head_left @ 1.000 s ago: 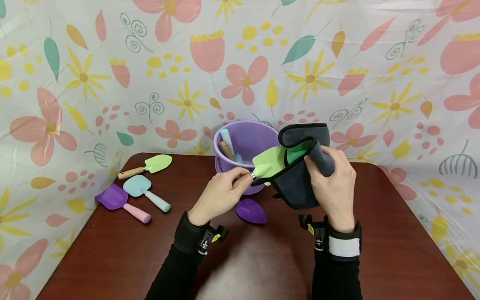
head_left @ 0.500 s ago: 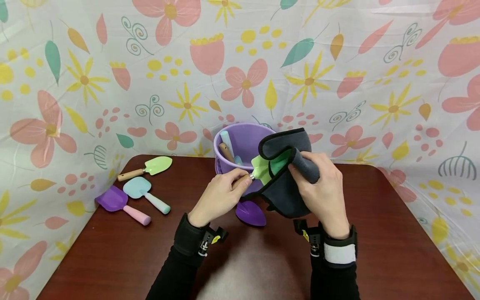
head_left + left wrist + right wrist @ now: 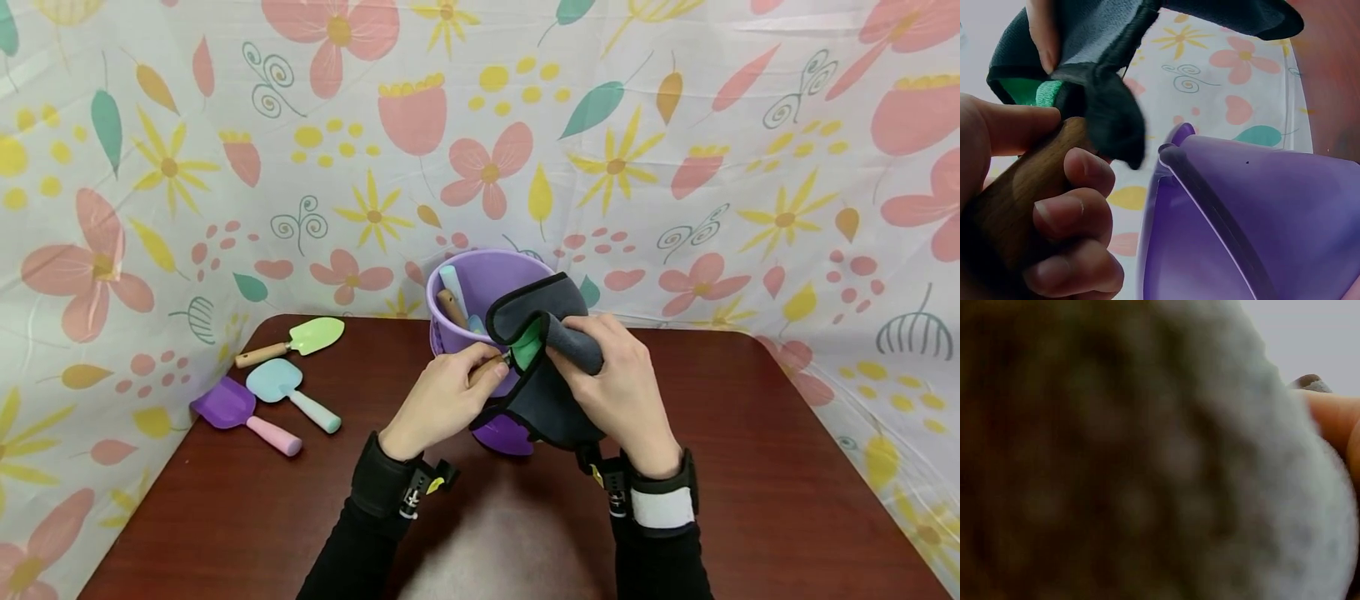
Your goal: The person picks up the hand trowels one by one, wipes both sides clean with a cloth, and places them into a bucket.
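Left hand [image 3: 442,400] at frame centre curls round the wooden handle of the green trowel [image 3: 528,348]; its long axis runs rightward into the grey cloth [image 3: 542,392] my right hand [image 3: 618,392] pinches over the blade, just before the purple bucket [image 3: 480,287]. I read no writing anywhere

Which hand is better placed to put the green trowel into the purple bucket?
Probably the left hand: it grips the green trowel by its wooden handle, beside the purple bucket. The right hand holds only the grey cloth around the blade.
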The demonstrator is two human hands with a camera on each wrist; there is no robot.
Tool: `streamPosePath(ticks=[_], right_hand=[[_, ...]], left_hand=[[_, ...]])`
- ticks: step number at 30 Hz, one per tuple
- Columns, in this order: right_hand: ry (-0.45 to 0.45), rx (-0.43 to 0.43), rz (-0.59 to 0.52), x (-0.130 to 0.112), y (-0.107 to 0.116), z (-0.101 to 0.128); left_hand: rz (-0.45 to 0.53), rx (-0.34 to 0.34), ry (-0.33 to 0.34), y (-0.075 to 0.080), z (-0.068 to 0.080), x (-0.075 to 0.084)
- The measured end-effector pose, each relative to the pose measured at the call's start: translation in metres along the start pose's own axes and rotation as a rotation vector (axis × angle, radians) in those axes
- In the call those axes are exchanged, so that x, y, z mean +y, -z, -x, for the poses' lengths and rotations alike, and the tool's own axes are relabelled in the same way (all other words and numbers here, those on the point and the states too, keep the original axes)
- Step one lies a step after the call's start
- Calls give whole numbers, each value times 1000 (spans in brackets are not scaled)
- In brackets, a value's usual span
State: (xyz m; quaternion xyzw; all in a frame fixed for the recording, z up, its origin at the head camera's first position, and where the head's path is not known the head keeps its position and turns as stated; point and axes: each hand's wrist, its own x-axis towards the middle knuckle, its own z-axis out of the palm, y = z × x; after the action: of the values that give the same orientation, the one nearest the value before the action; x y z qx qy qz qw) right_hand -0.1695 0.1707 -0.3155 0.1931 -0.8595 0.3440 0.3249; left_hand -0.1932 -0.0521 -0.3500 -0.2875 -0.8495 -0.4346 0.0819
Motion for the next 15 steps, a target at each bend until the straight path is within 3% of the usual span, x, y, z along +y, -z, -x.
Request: streamPosePath(ticks=[15], right_hand=[[-28, 10, 68, 4, -9, 0]], left_hand=[[-4, 6, -32, -1, 2, 2]])
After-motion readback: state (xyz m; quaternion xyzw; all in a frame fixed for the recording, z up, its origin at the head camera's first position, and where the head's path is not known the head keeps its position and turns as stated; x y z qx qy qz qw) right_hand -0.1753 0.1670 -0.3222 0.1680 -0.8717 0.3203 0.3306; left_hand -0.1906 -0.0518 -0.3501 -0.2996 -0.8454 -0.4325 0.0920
